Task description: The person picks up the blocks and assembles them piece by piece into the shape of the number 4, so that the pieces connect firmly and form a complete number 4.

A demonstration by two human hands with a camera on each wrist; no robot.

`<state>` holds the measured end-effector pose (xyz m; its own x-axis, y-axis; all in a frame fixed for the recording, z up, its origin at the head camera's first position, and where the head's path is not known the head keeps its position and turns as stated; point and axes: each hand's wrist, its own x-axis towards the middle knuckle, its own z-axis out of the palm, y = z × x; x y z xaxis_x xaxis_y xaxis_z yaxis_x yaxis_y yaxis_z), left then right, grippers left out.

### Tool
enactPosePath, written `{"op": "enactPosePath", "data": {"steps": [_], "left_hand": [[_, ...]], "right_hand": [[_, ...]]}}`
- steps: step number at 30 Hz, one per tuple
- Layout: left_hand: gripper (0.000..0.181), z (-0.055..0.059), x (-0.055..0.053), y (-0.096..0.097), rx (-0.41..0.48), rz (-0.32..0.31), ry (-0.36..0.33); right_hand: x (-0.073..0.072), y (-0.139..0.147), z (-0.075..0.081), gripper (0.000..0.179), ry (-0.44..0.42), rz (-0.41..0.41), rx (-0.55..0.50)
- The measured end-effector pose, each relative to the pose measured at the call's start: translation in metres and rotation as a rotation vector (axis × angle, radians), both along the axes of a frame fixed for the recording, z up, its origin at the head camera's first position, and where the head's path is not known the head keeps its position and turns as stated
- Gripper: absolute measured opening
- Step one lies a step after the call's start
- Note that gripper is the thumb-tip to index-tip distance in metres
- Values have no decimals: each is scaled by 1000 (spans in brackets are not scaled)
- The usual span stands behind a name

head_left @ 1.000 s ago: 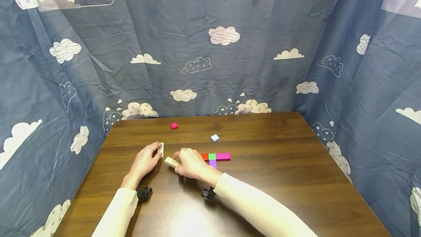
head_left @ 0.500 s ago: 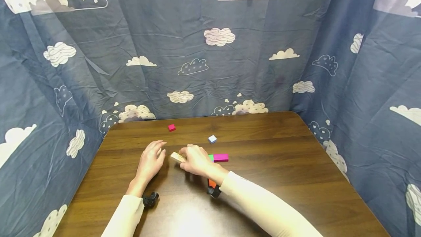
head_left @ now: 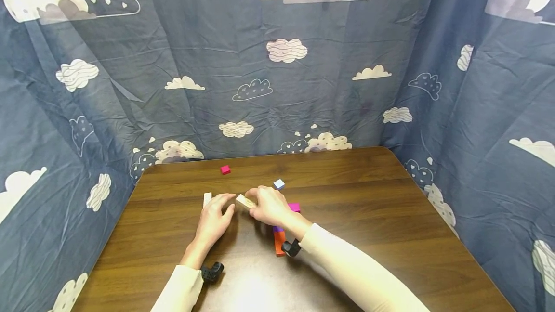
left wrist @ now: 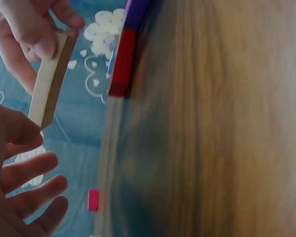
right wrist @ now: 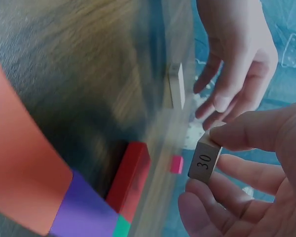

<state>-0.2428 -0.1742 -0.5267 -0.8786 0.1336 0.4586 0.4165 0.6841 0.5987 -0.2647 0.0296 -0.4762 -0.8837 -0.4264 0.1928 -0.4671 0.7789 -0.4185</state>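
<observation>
My right hand [head_left: 270, 206] pinches a pale wooden block [head_left: 245, 201] between thumb and fingers, holding it above the table. In the right wrist view the number 30 shows on the end of this wooden block [right wrist: 204, 159]. My left hand [head_left: 214, 220] is just left of it, fingers loosely spread. In the left wrist view the fingers of my left hand [left wrist: 19, 168] lie close to the block's lower end; whether they touch it I cannot tell. A second pale block [head_left: 207, 199] lies on the table behind my left hand.
Coloured blocks lie joined under my right arm: red [right wrist: 129, 180], green [right wrist: 122, 227], purple [right wrist: 86, 207], orange [head_left: 279, 244] and magenta [head_left: 294, 207]. Farther back sit a small pink-red block [head_left: 225, 170] and a light blue one [head_left: 279, 184]. A cloud-patterned curtain [head_left: 208, 37] borders the wooden table [head_left: 368, 235].
My left hand has let go of the second pale block and moved right, towards the held one. My right hand has kept its pinch and shifted right in the head view.
</observation>
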Motion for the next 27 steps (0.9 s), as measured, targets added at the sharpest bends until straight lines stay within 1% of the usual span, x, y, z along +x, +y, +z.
{"op": "enactPosePath", "data": {"steps": [4,8,11,19,22,27], "left_hand": [[31,-1,1,9,-17,-16,-35],[33,-2,2,17,-22,-3,-74],[31,-3,2,20,-26,-8,-93],[31,-5,-3,29,-70,-88,-119],[30,-6,-6,32,-84,-101,-130],[29,-10,-9,35,-110,-107,-134]], "right_hand": [[-5,9,-1,47,-46,-42,-12],[-9,19,-1,44,-65,-62,-19],[-13,25,-2,42,-76,-72,-28],[-29,41,-10,37,-107,-144,-27],[-34,45,-14,35,-132,-168,-42],[-43,51,-23,34,-158,-196,-88]]}}
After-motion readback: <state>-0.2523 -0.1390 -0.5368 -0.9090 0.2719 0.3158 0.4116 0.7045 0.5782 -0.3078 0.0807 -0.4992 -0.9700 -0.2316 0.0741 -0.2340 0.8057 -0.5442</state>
